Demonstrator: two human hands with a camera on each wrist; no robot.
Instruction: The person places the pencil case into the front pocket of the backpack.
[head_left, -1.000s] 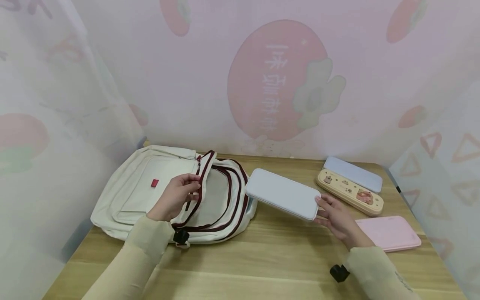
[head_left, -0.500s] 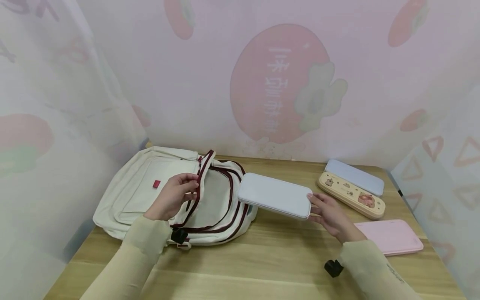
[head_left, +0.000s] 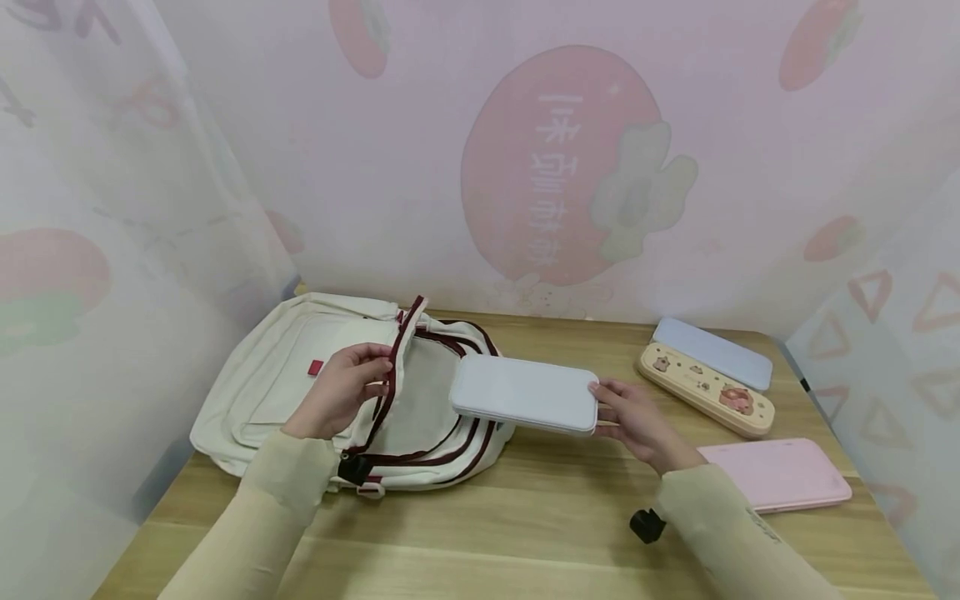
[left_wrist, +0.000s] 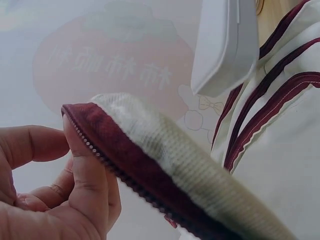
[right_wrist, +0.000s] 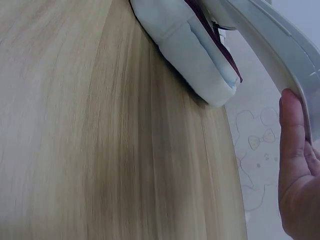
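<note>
A cream backpack [head_left: 288,379] with maroon zip trim lies on the table, its compartment gaping to the right. My left hand [head_left: 343,387] pinches the zipped edge of the front flap [left_wrist: 165,155] and holds it raised. In my right hand [head_left: 637,421] is the right end of a flat white pencil case [head_left: 525,392], thumb on top and fingers beneath. The case is level above the table, its left end over the backpack's right side by the opening. In the right wrist view, part of the right hand [right_wrist: 300,175] shows against the case's edge.
On the right of the wooden table [head_left: 480,533] lie a pale blue case [head_left: 716,354], a tan pencil case [head_left: 705,390] with cartoon bears, and a pink case [head_left: 787,473], partly behind the right sleeve. Printed curtains [head_left: 390,167] hang behind and at both sides.
My right hand has carried the white pencil case left, from beside the backpack to over its right side. The left hand keeps hold of the flap, shifting slightly left.
</note>
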